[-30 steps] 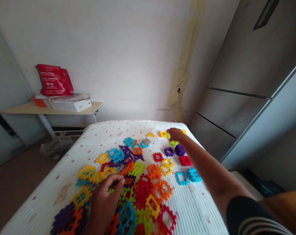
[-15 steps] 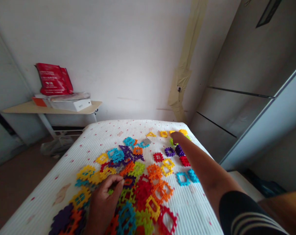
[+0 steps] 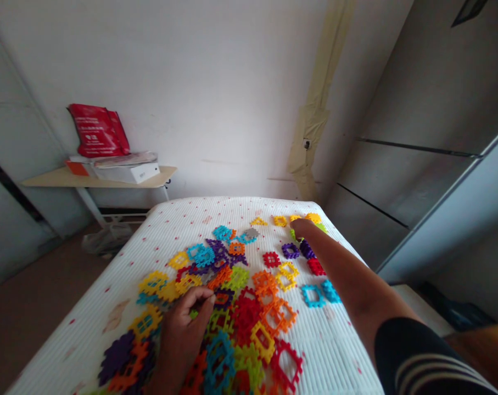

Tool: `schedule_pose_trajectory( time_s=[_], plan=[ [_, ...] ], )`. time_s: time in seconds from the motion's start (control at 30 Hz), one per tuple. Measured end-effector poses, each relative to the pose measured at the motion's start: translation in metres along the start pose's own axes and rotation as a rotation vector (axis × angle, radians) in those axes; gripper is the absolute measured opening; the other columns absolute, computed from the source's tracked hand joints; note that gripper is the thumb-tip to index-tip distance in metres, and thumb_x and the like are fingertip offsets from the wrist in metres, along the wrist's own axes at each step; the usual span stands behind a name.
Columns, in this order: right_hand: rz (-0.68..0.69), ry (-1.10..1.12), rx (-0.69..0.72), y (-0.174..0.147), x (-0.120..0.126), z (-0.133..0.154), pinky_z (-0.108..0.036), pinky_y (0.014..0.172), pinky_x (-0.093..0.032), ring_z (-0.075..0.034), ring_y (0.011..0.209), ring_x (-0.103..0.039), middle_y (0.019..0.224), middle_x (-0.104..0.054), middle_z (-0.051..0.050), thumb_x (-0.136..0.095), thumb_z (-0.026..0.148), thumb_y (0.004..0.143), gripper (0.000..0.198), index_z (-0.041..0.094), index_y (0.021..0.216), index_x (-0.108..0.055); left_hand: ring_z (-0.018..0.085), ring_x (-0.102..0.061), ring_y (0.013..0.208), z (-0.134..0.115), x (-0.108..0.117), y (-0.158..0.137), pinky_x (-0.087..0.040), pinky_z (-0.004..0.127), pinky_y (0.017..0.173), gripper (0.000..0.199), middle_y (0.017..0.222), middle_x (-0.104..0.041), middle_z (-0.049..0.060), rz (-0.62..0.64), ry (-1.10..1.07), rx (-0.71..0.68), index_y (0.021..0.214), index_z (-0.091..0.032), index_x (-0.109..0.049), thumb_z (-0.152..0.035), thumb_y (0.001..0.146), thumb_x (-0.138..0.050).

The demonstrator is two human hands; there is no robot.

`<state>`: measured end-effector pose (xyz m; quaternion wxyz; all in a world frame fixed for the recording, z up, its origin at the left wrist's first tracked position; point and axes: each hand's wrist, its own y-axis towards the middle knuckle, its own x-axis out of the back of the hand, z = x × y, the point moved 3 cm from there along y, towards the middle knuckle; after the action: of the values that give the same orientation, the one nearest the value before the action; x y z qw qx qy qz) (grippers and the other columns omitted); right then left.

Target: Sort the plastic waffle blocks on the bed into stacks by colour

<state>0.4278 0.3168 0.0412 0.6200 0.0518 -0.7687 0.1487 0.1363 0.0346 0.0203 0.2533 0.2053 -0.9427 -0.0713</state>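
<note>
Many plastic interlocking building pieces in bright colours lie on a bed. My left hand (image 3: 185,329) hovers over the near side of the heap, thumb and forefinger pinched together; whether anything small sits between the tips is not visible. Close by its fingertips are a purple frame piece (image 3: 229,296) and an orange piece (image 3: 219,277). At the far right, my right hand (image 3: 305,227) reaches down with closed fingers onto a lime-green piece (image 3: 294,235), partly covered by the hand. Yellow pieces (image 3: 313,218) lie just beyond it, and purple pieces (image 3: 290,250) nearer.
Sorted by colour on the right are red pieces (image 3: 315,266) and light-blue frames (image 3: 313,295). The white dotted bedsheet (image 3: 170,230) ends at a wall. A small table (image 3: 61,178) with a red bag (image 3: 98,131) stands left; a grey cabinet (image 3: 413,153) stands right.
The view has shifted slightly, moving the scene a little to the right. Both hands keep nearly the same places over the pieces.
</note>
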Motion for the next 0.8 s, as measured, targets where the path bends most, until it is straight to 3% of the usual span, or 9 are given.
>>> schedule_pose_trajectory(
  time_s=[0.13,0.27,0.4,0.53,0.63,0.8],
  plan=[
    [0.153,-0.087,-0.040,-0.004,0.001,0.004,-0.041,0.082,-0.050,-0.020,0.098,-0.057,0.117,-0.055,-0.008,-0.054,0.033,0.090,0.032,0.016,0.117,-0.053,0.018,-0.063,0.071,-0.001,0.000,0.000,-0.049,0.026,0.068,0.024,0.072,-0.067,0.001,0.001,-0.004,-0.016,0.073,-0.021,-0.062,-0.043,0.075,-0.054],
    [0.177,-0.124,-0.040,-0.013,0.014,0.011,-0.041,0.082,-0.050,-0.021,0.098,-0.057,0.117,-0.055,-0.008,-0.055,0.033,0.090,0.033,0.016,0.117,-0.053,0.018,-0.063,0.070,0.000,-0.001,0.000,-0.049,0.026,0.068,0.022,0.071,-0.067,0.000,0.015,0.010,-0.021,0.073,-0.020,-0.062,-0.040,0.076,-0.053],
    [0.085,-0.114,-0.010,-0.031,0.039,0.030,-0.041,0.082,-0.049,-0.022,0.100,-0.057,0.116,-0.056,-0.010,-0.056,0.029,0.089,0.032,0.014,0.116,-0.054,0.018,-0.063,0.072,0.000,-0.005,0.000,-0.049,0.026,0.068,0.021,0.074,-0.068,0.001,0.058,0.044,-0.067,0.076,-0.020,-0.064,-0.037,0.078,-0.051],
    [-0.106,-0.047,0.143,-0.075,0.051,0.072,-0.034,0.085,-0.045,-0.025,0.110,-0.053,0.121,-0.055,-0.015,-0.055,0.019,0.085,0.040,0.016,0.125,-0.049,0.019,-0.064,0.079,-0.004,-0.011,0.003,-0.049,0.030,0.075,0.021,0.083,-0.070,0.004,0.109,0.156,-0.138,0.083,-0.020,-0.067,-0.031,0.078,-0.050],
    [-0.174,0.009,0.283,-0.121,0.035,0.104,-0.029,0.080,-0.046,-0.021,0.103,-0.057,0.114,-0.060,-0.007,-0.052,0.023,0.086,0.035,0.022,0.121,-0.051,0.021,-0.062,0.087,-0.008,-0.017,0.007,-0.047,0.032,0.082,0.019,0.086,-0.070,0.006,0.154,0.275,-0.191,0.082,-0.019,-0.068,-0.024,0.076,-0.051],
    [-0.335,0.142,0.482,-0.179,-0.009,0.128,-0.025,0.071,-0.043,-0.017,0.083,-0.059,0.088,-0.064,-0.005,-0.047,0.016,0.087,0.012,0.017,0.086,-0.059,0.020,-0.060,0.093,-0.020,-0.031,0.018,-0.043,0.031,0.087,0.021,0.091,-0.070,0.006,0.301,0.465,-0.254,0.088,-0.019,-0.069,-0.016,0.076,-0.052]
  ],
)
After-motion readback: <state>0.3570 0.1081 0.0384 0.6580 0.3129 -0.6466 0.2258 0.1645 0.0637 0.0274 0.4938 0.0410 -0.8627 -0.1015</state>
